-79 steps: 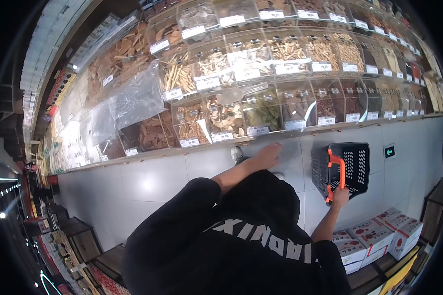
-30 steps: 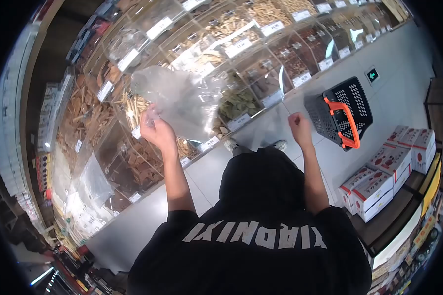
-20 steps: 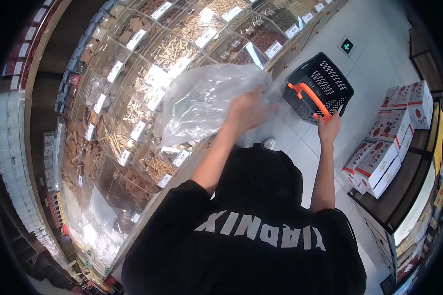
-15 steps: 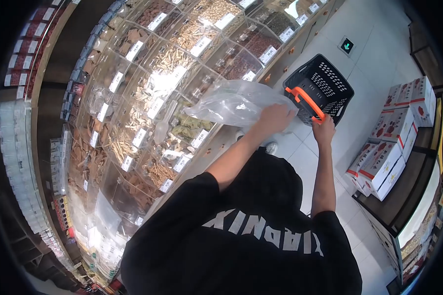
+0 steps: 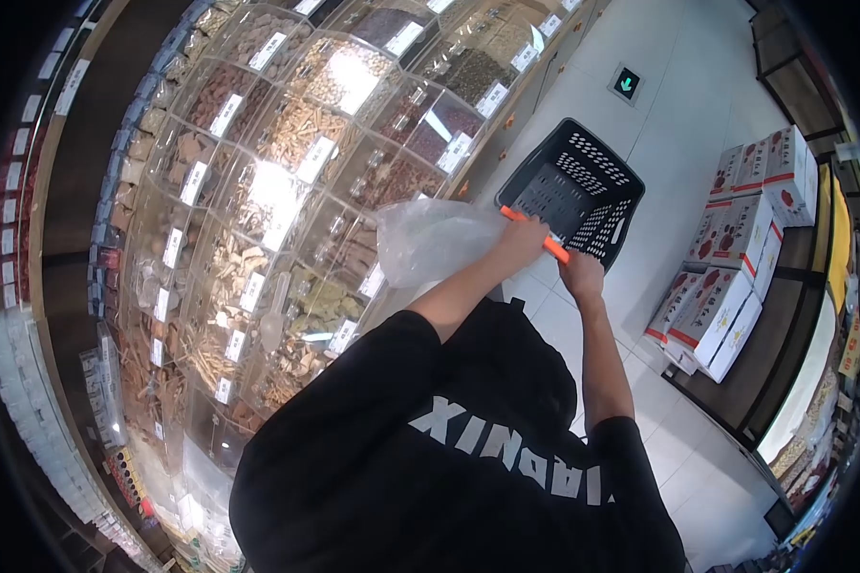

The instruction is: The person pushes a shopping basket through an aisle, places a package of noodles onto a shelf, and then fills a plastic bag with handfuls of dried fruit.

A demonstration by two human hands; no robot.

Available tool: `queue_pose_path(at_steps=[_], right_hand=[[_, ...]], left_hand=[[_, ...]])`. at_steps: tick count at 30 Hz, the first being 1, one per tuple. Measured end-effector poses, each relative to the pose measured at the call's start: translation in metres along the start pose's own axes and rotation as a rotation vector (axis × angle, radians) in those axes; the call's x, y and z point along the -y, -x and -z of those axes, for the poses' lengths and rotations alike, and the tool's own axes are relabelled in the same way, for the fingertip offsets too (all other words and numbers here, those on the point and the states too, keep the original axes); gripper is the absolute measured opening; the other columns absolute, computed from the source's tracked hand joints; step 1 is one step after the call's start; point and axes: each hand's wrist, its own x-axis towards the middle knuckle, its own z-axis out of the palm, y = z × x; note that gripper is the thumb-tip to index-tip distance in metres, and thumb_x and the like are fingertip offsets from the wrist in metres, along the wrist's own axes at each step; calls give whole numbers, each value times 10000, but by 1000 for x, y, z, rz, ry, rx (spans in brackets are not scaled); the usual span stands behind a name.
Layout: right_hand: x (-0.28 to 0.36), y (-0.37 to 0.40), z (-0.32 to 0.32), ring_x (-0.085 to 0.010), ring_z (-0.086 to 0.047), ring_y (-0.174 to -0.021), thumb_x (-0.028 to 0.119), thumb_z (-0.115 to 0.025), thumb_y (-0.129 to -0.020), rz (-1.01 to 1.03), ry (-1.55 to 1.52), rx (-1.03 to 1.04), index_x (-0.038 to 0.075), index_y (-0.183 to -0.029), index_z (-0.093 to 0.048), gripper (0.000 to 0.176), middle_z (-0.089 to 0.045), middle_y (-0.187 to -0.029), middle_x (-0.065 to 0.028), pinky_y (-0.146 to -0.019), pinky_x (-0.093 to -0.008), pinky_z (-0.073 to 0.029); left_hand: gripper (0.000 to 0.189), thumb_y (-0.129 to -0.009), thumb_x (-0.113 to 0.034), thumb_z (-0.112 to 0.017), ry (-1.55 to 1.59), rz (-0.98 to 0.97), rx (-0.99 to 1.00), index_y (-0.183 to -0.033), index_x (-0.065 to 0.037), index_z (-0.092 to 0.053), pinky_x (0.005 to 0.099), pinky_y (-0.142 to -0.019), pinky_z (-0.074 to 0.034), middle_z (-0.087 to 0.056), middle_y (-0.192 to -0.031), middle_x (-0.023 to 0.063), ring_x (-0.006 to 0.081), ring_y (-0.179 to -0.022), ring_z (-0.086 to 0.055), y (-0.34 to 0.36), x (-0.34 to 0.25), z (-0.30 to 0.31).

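Head view, left hand (image 5: 523, 240) outstretched, clutching plastic bag (image 5: 428, 241)

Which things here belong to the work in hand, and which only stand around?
In use: clear plastic bag in left hand; black basket, held by right hand.
Standing around: dried-goods bins; stacked boxes; floor arrow sign.

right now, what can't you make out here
Head view:
- bag contents: glare on the clear film.
- bin labels: too small to read.
- basket near corner: behind the left hand and right hand.
- handle: partly covered by the hands.
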Motion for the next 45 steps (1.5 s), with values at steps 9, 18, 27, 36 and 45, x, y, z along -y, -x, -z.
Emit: queue_pose_path(at_steps=[9, 18, 27, 36, 45], right_hand=[[-54, -75, 30, -370, -696, -710, 283, -674, -821, -13, 73, -21, 93, -780, -702, 196, -699, -739, -164, -661, -489, -565], [-87, -167, 63, -368, -696, -701, 299, -660, -825, -24, 107, -42, 84, -769, -701, 226, -695, -721, -167, -668, -485, -569], [-118, -258, 91, -360, -696, -691, 304, -694, -808, -17, 87, -76, 80, -762, -697, 229, -696, -719, -162, -654, -470, -569], [-148, -370, 151, -364, -710, -714, 339, -675, -821, -62, 11, -53, 69, -795, -734, 278, -707, -736, -179, -691, -470, -575], [-169, -455, 183, -433, -698, -878, 333, -630, -825, -93, -147, 76, 32, -937, -756, 345, -712, -900, -266, -836, -508, -555]], left_hand=[[288, -856, -137, -602, 136, 56, 203, -1115, -9, -596, 513, -800, -550, -658, -1035, 234, 405, -935, -687, -80, -8, 30], [338, -825, -55, -620, 116, -17, 202, -1154, 13, -582, 438, -838, -561, -658, -1089, 221, 351, -980, -692, -180, 5, 47], [366, -820, -122, -664, 142, 10, 161, -1153, -13, -559, 475, -821, -551, -632, -1105, 242, 386, -954, -690, -283, 21, 61], [385, -817, -142, -672, 77, 98, 50, -1174, -47, -565, 495, -802, -553, -606, -1116, 226, 399, -942, -683, -410, 29, 84], [534, -834, -120, -601, 231, 378, -247, -1352, -52, -488, 550, -777, -551, -467, -1470, 201, 456, -887, -681, -463, 4, 105]])
